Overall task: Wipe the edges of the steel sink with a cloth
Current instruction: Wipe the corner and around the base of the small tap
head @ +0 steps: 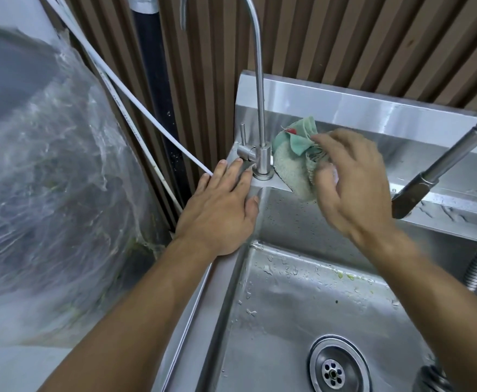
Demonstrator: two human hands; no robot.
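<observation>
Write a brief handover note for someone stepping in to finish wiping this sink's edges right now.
Left hand: open, flat on the sink's left rim by the thin tap.
Right hand: grip closed on the green cloth, pressed to the back ledge beside the tap base.
Done: cannot tell; the back-left corner is being wiped.
Left: judging by droplets, the front ledge under the sprayer hose and the near left rim.
</observation>
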